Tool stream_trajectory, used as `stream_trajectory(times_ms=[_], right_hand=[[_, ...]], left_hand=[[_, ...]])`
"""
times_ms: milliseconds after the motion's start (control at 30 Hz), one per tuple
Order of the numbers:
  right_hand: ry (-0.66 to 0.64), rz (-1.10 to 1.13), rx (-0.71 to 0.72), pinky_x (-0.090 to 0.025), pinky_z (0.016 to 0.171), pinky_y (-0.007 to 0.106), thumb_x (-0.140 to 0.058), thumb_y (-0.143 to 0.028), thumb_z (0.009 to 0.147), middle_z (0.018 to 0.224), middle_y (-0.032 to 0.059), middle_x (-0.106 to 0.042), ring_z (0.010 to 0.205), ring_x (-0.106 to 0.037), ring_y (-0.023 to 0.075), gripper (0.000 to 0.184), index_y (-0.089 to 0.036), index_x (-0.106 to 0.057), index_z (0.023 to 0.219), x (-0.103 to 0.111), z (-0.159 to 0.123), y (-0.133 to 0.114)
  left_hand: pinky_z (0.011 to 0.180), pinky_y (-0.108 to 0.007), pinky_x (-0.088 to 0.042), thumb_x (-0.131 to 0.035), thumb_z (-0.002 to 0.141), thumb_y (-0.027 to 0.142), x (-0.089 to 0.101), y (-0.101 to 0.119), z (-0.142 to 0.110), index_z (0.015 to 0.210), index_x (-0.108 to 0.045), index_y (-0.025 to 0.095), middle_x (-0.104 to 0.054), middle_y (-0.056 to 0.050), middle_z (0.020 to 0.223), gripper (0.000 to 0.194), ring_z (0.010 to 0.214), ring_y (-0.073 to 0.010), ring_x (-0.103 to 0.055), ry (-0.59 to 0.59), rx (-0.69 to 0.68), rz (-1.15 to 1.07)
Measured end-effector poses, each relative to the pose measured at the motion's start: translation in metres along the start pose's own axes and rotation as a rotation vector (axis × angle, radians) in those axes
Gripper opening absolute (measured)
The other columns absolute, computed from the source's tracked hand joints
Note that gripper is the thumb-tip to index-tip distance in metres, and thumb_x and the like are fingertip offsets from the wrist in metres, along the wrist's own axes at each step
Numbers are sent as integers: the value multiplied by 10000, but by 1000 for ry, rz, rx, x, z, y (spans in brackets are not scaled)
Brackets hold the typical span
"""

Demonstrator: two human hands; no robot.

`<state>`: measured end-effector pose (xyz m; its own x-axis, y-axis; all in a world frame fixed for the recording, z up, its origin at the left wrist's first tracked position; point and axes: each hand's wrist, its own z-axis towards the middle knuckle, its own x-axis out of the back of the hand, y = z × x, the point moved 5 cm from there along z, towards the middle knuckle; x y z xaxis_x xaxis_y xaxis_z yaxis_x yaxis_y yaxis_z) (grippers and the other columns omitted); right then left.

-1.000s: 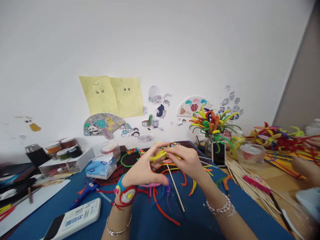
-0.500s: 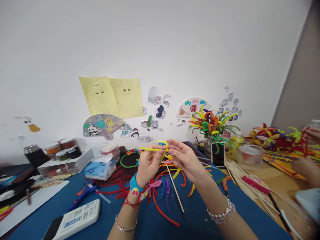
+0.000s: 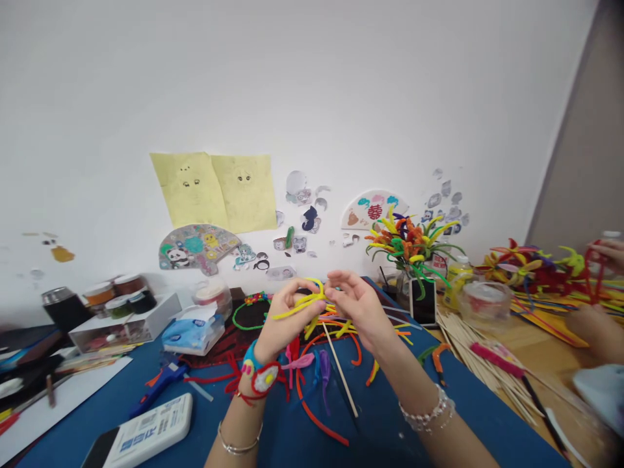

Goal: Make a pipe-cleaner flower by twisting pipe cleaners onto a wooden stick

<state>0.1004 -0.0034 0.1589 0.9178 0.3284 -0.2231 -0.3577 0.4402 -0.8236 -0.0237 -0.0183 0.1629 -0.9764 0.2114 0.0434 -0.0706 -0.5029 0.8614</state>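
Bent yellow pipe cleaners are pinched between the thumb and fingers of my left hand, above the middle of the blue table. My right hand touches the right end of the same yellow piece with thumb and index finger, its other fingers curled loosely. Below my hands lie an orange-red pipe cleaner, a thin wooden stick and several twisted pink, purple and red pieces. More yellow and orange strips are partly hidden behind my hands.
A blue glue gun and a white bottle-like pack lie at the left, near a tissue pack. Rightward stand a pipe-cleaner bouquet, a phone and wooden sticks. Another person's hand holds red pipe cleaners at the far right.
My left hand has turned, and the yellow strands now point down-left and bunch around its fingers. My right hand stays close beside it. The view has shifted slightly.
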Motion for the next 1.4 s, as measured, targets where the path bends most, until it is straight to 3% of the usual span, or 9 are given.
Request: stream_trajectory(times_ms=[167,267,400,633,800,1000,1100,1233,1400], right_hand=[[-137,-500,134,-454,580,243,-611,-294,702,757,28,-634,617,-553,122,166,-177,-651,813,-1,-9,-20],[-162,-695,260,-463,698,285,-575,-264,741,822,38,-656,747,-591,164,159,-210,-678,849,-3,-14,-31],[-143,-885,351,-458,684,289,-523,-220,785,837,38,-659,724,-591,161,185,-231,-672,895,-4,-16,-34],[-204,-777,298,-458,629,260,-470,-282,824,854,37,-658,712,-583,155,229,-223,-659,940,1,-10,-26],[-209,-693,235,-429,547,224,-457,-331,828,777,34,-648,630,-553,130,251,-175,-651,861,5,-6,-22],[-138,-786,340,-381,502,212,-455,-300,837,813,49,-623,570,-499,104,226,-171,-630,898,4,-12,-32],[-133,-858,396,-381,511,219,-457,-260,837,746,34,-597,529,-466,94,191,-171,-621,877,1,-17,-39],[-144,-912,489,-431,665,253,-441,-198,835,823,54,-582,714,-541,133,166,-173,-604,841,-4,-23,-49],[-357,-919,677,-387,868,340,-426,-136,806,1143,96,-519,1037,-487,190,154,-178,-560,869,-15,-33,-55]], left_hand=[[457,-170,-331,-634,680,315,9,12,-3,883,-554,151,-555,-2,607,273,482,-65,-453,-9,-70,259],[543,-193,-393,-636,672,302,13,20,-4,833,-611,154,-611,-55,767,221,612,-109,-524,25,-187,440],[535,-199,-397,-613,691,300,16,19,-3,814,-629,158,-624,-48,722,188,577,-113,-518,42,-225,555],[545,-219,-402,-585,709,236,25,13,-5,756,-670,190,-657,-46,677,108,552,-127,-549,200,-413,676],[633,-237,-430,-541,726,163,15,13,-9,788,-671,198,-666,-52,714,148,638,-141,-589,138,-560,739],[641,-265,-440,-500,761,184,-1,18,-9,961,-626,172,-626,-72,866,237,726,-152,-552,19,-540,550],[590,-243,-425,-579,721,164,-1,22,-9,910,-651,191,-588,-59,809,205,747,-150,-526,85,-567,518],[646,-269,-440,-646,658,119,4,27,-12,763,-679,201,-556,-53,852,137,753,-136,-527,171,-699,438],[663,-293,-458,-655,650,104,8,31,-14,734,-671,190,-573,-49,790,122,731,-139,-552,-16,-665,289]])
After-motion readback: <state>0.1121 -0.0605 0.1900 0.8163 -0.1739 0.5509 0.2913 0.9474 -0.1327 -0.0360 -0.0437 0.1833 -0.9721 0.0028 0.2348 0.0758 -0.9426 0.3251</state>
